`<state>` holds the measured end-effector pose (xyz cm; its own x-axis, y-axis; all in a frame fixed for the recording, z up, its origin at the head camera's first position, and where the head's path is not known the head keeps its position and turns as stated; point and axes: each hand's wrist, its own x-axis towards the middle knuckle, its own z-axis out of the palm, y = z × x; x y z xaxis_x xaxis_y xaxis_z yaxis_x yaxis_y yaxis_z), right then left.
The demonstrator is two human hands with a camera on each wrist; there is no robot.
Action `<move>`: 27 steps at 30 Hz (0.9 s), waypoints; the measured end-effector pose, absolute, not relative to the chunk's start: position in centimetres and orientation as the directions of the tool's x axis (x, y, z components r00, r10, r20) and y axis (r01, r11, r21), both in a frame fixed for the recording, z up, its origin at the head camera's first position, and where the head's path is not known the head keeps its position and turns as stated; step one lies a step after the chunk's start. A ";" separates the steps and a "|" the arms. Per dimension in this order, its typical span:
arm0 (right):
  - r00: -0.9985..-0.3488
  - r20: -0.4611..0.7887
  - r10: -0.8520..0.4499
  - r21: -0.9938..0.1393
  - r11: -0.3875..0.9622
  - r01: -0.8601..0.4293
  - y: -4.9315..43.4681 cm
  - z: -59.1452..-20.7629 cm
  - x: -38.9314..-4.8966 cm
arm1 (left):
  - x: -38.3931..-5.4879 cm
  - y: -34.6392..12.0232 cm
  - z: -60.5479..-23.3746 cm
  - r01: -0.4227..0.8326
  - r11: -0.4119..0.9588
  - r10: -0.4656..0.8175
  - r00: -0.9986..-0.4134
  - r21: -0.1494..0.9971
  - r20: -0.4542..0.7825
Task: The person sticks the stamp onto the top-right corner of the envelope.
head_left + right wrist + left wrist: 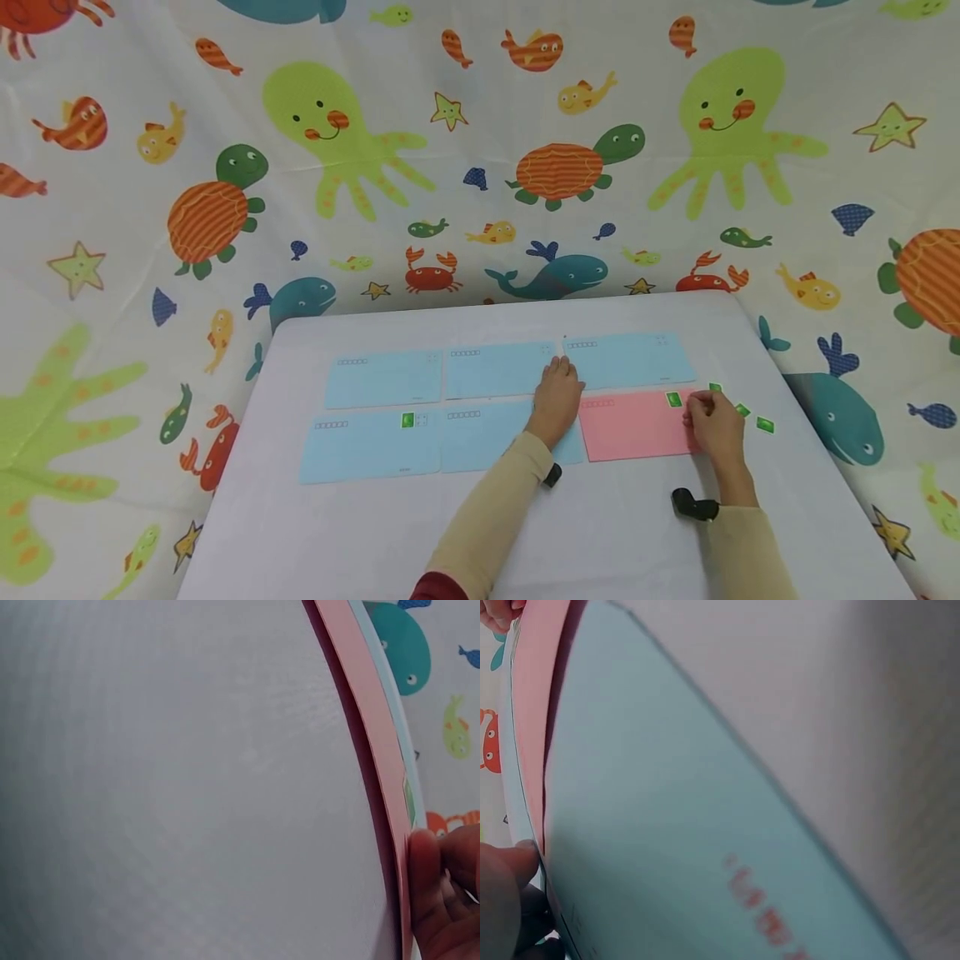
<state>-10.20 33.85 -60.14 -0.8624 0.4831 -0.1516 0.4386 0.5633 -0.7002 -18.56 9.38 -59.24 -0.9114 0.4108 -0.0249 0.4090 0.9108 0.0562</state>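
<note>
My left hand [557, 402] rests with fingers extended over the blue envelopes, beside the left edge of the pink envelope [630, 429]. Its thumb shows at that edge in the left wrist view. At the pink envelope's upper right corner is my right hand [716, 425], fingers bent and fingertips close together. Whether anything sits between them is hidden. In the right wrist view, the thumb [425, 859] touches the pink envelope's edge. One green stamp [674, 400] lies on the pink envelope, left of the fingertips. Loose green stamps [765, 425] lie right of this hand.
Several blue envelopes [382, 382] lie in two rows on the white table [360, 533]. The lower left one bears a green stamp [407, 420] near its top right. Black wrist cameras [693, 505] sit at both sleeves. A sea-animal cloth [480, 233] hangs behind.
</note>
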 end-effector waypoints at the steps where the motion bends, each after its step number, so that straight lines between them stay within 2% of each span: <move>1: -0.862 -0.152 0.484 -0.699 0.564 0.440 33.9 -60.1 -10.2 | -18.6 9.4 -59.3 0.410 0.911 0.412 -0.911 0.053 -0.029; 13: -0.859 -0.138 0.492 -0.700 0.565 0.436 33.8 -60.3 -10.2 | -18.3 9.5 -59.2 0.401 0.915 0.402 -0.915 0.036 -0.025; 27: -0.857 -0.176 0.485 -0.710 0.541 0.451 33.7 -59.7 -10.2 | -18.6 9.4 -59.2 0.399 0.917 0.400 -0.915 0.031 -0.056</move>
<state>-10.22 33.72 -59.69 -0.8568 0.4849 -0.1756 0.4514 0.5405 -0.7100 -18.60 9.44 -59.19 -0.9148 0.4000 -0.0556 0.3988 0.9165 0.0306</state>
